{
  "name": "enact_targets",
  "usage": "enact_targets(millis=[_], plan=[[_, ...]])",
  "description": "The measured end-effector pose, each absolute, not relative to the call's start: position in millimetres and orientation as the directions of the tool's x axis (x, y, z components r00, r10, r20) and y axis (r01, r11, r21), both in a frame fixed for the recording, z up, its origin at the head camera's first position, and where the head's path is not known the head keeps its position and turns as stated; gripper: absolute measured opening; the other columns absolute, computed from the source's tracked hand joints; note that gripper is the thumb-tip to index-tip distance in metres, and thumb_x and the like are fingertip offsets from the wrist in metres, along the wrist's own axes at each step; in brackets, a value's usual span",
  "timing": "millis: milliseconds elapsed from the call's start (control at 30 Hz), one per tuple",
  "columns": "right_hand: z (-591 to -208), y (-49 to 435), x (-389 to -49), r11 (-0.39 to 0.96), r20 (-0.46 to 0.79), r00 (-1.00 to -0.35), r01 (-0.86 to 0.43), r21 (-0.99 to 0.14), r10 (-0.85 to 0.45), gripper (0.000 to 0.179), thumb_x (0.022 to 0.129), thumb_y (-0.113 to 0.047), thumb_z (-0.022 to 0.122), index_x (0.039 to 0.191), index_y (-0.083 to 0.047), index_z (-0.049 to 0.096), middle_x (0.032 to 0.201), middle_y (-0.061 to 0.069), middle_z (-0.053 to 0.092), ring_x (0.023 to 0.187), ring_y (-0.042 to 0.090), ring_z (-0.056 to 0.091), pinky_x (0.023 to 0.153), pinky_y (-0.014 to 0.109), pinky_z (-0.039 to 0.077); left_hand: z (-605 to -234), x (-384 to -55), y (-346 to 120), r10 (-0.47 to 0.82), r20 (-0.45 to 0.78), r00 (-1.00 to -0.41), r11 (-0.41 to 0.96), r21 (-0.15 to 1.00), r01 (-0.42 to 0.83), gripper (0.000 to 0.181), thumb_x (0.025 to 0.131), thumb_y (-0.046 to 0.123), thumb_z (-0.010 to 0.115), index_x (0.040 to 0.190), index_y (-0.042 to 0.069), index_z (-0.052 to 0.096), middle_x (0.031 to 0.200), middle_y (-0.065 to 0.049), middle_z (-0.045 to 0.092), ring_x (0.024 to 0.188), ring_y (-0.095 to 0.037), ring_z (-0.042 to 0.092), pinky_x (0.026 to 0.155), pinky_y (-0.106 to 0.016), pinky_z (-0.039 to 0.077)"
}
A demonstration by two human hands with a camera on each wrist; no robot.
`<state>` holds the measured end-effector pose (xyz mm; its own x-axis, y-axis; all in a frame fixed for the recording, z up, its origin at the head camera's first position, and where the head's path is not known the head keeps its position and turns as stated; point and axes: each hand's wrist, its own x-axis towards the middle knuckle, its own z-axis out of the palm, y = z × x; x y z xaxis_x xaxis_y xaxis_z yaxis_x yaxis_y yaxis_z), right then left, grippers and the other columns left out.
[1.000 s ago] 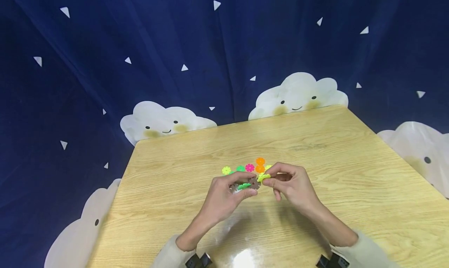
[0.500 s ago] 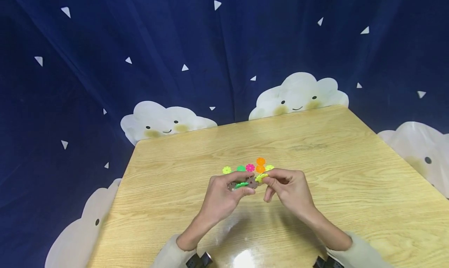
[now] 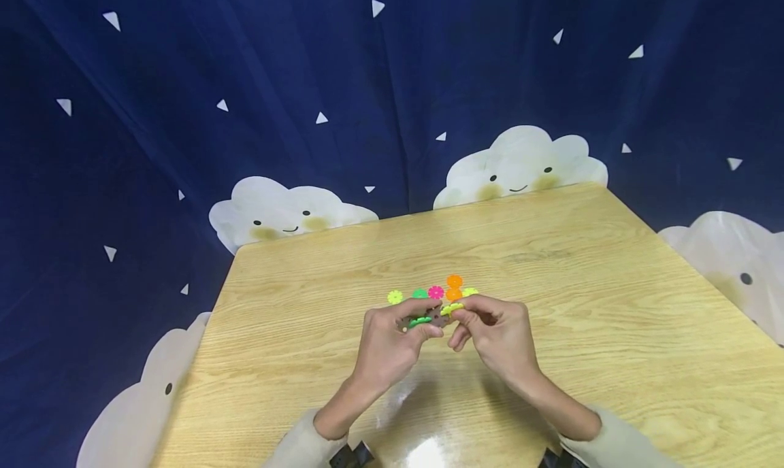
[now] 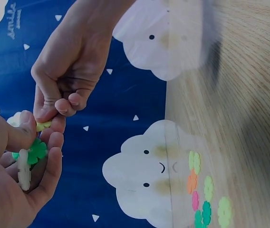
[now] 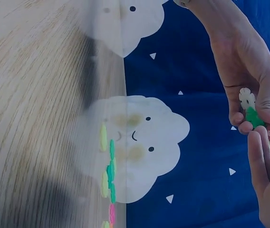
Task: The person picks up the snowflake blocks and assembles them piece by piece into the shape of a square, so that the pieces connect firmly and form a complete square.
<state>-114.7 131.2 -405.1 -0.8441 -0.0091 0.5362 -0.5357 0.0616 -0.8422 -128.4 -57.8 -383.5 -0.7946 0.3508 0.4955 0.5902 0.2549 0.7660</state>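
Note:
My left hand (image 3: 390, 345) grips a small chain of joined snowflake discs between thumb and fingers, above the table. A green disc (image 4: 36, 151) and a white disc (image 4: 24, 170) of it show in the left wrist view, and a brown disc (image 3: 437, 317) sticks out toward the right. At that end my right hand (image 3: 503, 335) pinches a yellow snowflake disc (image 3: 452, 309) between thumb and forefinger. Yellow and brown touch; whether their slots are engaged cannot be made out. Fingers hide part of the chain.
Loose snowflake discs lie on the wooden table (image 3: 294, 318) beyond the hands: a yellow one (image 3: 395, 296), a green one (image 3: 419, 294), a pink one (image 3: 435, 292), two orange ones (image 3: 454, 281) and another yellow (image 3: 469, 292). A dark blue curtain (image 3: 294, 67) hangs behind the table.
My right hand has moved left with the yellow disc, closer to the left hand and against the brown disc. My left hand has barely shifted and keeps its grip.

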Motion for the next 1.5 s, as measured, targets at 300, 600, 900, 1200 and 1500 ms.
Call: enact_targets(millis=[300, 600, 900, 1200, 1500], plan=[[-402, 143, -119, 0.108, 0.448, -0.885, -0.462, -0.881, -0.130, 0.008, 0.098, 0.003, 0.067, 0.096, 0.003, 0.075, 0.069, 0.006, 0.073, 0.055, 0.018, 0.071, 0.052, 0.034, 0.061, -382, -131, -61, 0.405, 0.452, -0.795, 0.339, 0.733, 0.589, 0.033, 0.086, 0.018, 0.085, 0.116, 0.007, 0.075, 0.097, 0.002, 0.079, 0.083, -0.007, 0.072, 0.073, -0.022, 0.057], [-403, 146, -121, 0.137, 0.366, -0.914, -0.390, -0.910, -0.173, 0.009, 0.100, -0.001, 0.066, 0.106, -0.004, 0.071, 0.077, 0.004, 0.074, 0.061, 0.024, 0.072, 0.057, 0.037, 0.063, -385, -135, -60, 0.404, 0.455, -0.794, 0.412, 0.685, 0.601, 0.041, 0.084, 0.023, 0.090, 0.120, 0.015, 0.073, 0.105, 0.004, 0.076, 0.088, -0.012, 0.070, 0.071, -0.024, 0.056], [-405, 145, -124, 0.145, 0.352, -0.912, -0.386, -0.911, -0.211, 0.018, 0.097, 0.005, 0.067, 0.106, -0.010, 0.065, 0.090, 0.005, 0.076, 0.064, 0.022, 0.072, 0.056, 0.038, 0.062, -387, -134, -57, 0.415, 0.482, -0.772, 0.393, 0.670, 0.630, 0.026, 0.091, 0.021, 0.083, 0.115, 0.014, 0.076, 0.092, 0.003, 0.071, 0.078, -0.012, 0.067, 0.068, -0.023, 0.058], [-405, 147, -129, 0.190, 0.324, -0.921, -0.365, -0.911, -0.216, 0.017, 0.096, -0.001, 0.072, 0.105, -0.015, 0.069, 0.092, 0.004, 0.074, 0.062, 0.020, 0.071, 0.056, 0.037, 0.062, -386, -133, -56, 0.401, 0.429, -0.810, 0.395, 0.717, 0.575, 0.017, 0.095, 0.015, 0.077, 0.112, 0.010, 0.076, 0.089, 0.004, 0.073, 0.070, -0.009, 0.068, 0.065, -0.024, 0.059], [-409, 158, -144, 0.085, 0.309, -0.920, -0.337, -0.938, -0.242, 0.013, 0.101, -0.005, 0.066, 0.113, -0.003, 0.064, 0.093, 0.012, 0.074, 0.062, 0.030, 0.070, 0.056, 0.040, 0.062, -385, -132, -60, 0.365, 0.365, -0.857, 0.403, 0.768, 0.499, 0.011, 0.099, 0.013, 0.070, 0.108, 0.010, 0.075, 0.083, 0.007, 0.075, 0.058, -0.004, 0.065, 0.054, -0.023, 0.055]])
